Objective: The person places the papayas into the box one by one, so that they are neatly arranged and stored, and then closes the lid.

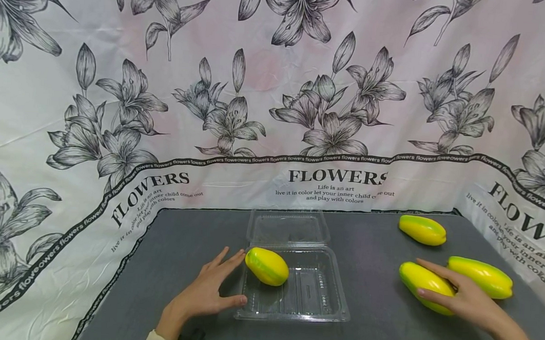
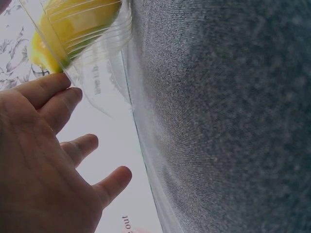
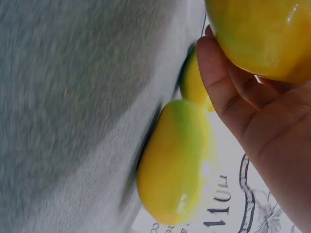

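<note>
Here your head camera looks forward and down across the bench (image 1: 373, 278); your wrist views ride close, turned sideways, left sharing the clear box (image 1: 343, 307) with it, right the yellow fruits (image 3: 176, 165).

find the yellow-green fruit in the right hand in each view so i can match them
Head: yellow-green fruit at lower right, under the right hand.
Left wrist: not in it.
Right wrist: top right corner, cut off by the edge, held in the fingers.
Shared landmark: grey tabletop.
</note>
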### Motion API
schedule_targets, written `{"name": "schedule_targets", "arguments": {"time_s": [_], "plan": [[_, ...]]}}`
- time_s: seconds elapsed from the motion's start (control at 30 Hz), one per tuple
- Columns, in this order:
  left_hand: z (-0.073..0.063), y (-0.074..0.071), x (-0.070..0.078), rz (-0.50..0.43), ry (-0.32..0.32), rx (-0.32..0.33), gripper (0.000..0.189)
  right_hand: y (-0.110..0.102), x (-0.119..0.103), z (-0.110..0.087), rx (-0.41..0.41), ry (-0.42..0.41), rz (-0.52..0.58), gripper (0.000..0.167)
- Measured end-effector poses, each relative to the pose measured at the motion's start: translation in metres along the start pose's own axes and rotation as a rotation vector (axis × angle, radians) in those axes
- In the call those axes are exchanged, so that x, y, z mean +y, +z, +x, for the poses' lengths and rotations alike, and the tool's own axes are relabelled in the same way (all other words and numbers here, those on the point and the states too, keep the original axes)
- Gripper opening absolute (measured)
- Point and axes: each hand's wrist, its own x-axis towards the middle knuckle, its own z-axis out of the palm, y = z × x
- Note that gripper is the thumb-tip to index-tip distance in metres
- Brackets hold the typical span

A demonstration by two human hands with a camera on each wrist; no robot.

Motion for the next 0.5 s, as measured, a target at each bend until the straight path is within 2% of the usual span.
{"name": "schedule_targets", "arguments": {"time_s": [0.5], "plan": [[-0.001,0.000,0.000,0.001,0.003,0.001,0.093,0.007,-0.042,0.014,0.043,-0.066,0.057,0.071]]}}
